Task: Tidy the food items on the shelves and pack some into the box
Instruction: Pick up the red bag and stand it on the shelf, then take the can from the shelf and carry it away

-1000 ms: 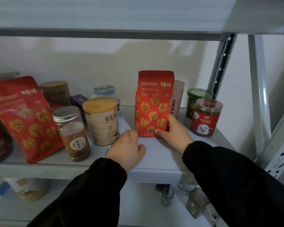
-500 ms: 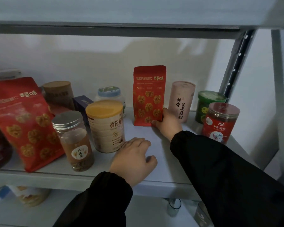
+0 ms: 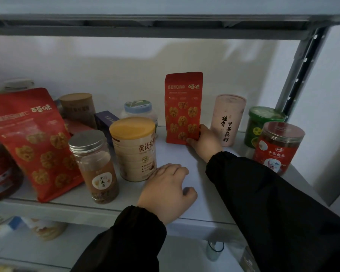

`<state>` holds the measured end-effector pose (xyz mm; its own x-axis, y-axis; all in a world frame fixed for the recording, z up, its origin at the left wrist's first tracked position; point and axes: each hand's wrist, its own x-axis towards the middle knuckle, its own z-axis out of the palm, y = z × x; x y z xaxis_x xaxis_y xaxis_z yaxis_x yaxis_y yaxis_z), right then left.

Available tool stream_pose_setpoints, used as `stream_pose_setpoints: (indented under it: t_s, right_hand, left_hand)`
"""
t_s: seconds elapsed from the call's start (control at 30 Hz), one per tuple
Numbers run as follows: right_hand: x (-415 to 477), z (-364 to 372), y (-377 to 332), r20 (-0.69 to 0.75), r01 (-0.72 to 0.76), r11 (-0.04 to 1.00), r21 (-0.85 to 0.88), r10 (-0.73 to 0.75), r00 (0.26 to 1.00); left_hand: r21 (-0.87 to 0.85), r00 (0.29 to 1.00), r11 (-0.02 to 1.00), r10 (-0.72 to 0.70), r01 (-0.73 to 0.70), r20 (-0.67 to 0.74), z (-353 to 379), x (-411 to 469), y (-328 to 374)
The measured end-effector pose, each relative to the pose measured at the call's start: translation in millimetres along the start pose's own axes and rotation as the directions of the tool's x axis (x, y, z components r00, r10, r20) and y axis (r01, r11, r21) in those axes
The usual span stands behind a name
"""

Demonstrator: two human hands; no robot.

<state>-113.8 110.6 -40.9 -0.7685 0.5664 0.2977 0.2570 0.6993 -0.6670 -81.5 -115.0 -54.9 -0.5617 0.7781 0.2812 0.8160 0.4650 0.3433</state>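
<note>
Red walnut pouch [image 3: 183, 107] is being held upright at its lower right edge by right hand [image 3: 204, 143], near shelf [image 3: 194, 211] back; left hand [image 3: 168, 190] is being rested loosely curled, w/o anything, nearer front.

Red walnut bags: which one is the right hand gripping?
The small upright walnut bag at the shelf's back, held by the right hand; the large walnut bag leans untouched at left.

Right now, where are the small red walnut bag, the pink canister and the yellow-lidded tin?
small red walnut bag [image 3: 183, 107]: head view, middle of its front panel.
pink canister [image 3: 227, 119]: head view, front wall by the black lettering.
yellow-lidded tin [image 3: 133, 127]: head view, top of its lid.
</note>
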Motion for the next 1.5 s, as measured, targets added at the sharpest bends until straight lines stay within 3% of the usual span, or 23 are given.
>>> stream_pose_setpoints:
  t_s: [0.4,0.6,0.7,0.77,0.87,0.93,0.97,1.07,1.17,1.33,1.43,1.5]
  right_hand:
    - [-21,-6,0,-0.017,0.070,0.997,-0.016,-0.071,0.997]
    - [-49,-16,-1,0.081,0.109,0.988,-0.110,-0.100,0.992]
    - [-68,-26,-2,0.186,0.146,0.973,-0.180,-0.112,0.976]
    - [-80,-33,-6,0.298,0.190,0.933,-0.305,-0.095,0.950]
    - [-91,-38,-10,0.430,0.254,0.873,-0.416,-0.057,0.901]
    - [-95,-37,-14,0.472,0.309,0.844,-0.438,-0.076,0.878]
    - [-96,-36,-15,0.483,0.328,0.834,-0.444,-0.085,0.871]
    - [-99,-36,-16,0.491,0.329,0.838,-0.435,-0.086,0.867]
    - [-104,-40,-17,0.483,0.321,0.857,-0.402,-0.099,0.870]
    - [-110,-45,-19,0.436,0.324,0.868,-0.376,-0.143,0.889]
    - [-111,-44,-15,0.427,0.310,0.883,-0.353,-0.143,0.893]
    - [-109,-44,-11,0.394,0.277,0.911,-0.305,-0.144,0.908]
  left_hand:
    - [-0.022,0.999,0.999,-0.034,0.034,0.024,-2,1,0]
    - [-0.038,0.995,0.995,-0.094,0.095,0.027,-9,-2,7]
    - [0.029,0.988,0.994,-0.103,0.107,-0.112,-12,-10,14]
    - [0.156,0.959,0.986,-0.012,0.059,-0.282,-13,-17,16]
    - [0.349,0.824,0.937,0.186,0.015,-0.535,-25,-19,23]
    - [0.389,0.756,0.921,0.232,0.032,-0.612,-47,-13,28]
    - [0.399,0.756,0.913,0.204,0.082,-0.623,-58,-7,29]
    - [0.342,0.864,0.886,-0.116,0.313,-0.490,-88,7,28]
    - [0.313,0.879,0.836,-0.355,0.451,-0.320,-89,13,23]
    - [0.322,0.905,0.873,-0.256,0.367,-0.339,-75,16,27]
    - [0.071,0.907,0.981,-0.138,0.180,-0.397,-70,20,21]
    - [-0.190,0.877,0.977,-0.172,0.094,-0.449,-66,18,16]
